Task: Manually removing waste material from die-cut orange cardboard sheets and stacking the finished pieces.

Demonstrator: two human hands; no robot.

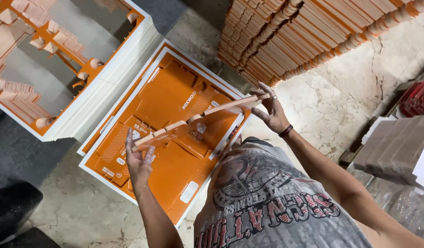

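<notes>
I hold a thin stack of flat orange die-cut carton blanks (200, 117) edge-on between both hands, above a pile of printed orange sheets (175, 105) on the floor. My left hand (138, 158) presses flat against the stack's near-left end. At the far-right end, my right hand (271, 110) grips it with fingers spread; a ring and a dark wristband show on that hand.
A second pile with leftover cut-out frames (69, 69) lies at upper left. A large leaning stack of finished orange blanks (304, 32) fills the top. Grey wrapped bundles (395, 151) sit at right on the marble floor. A dark object (12, 206) is at bottom left.
</notes>
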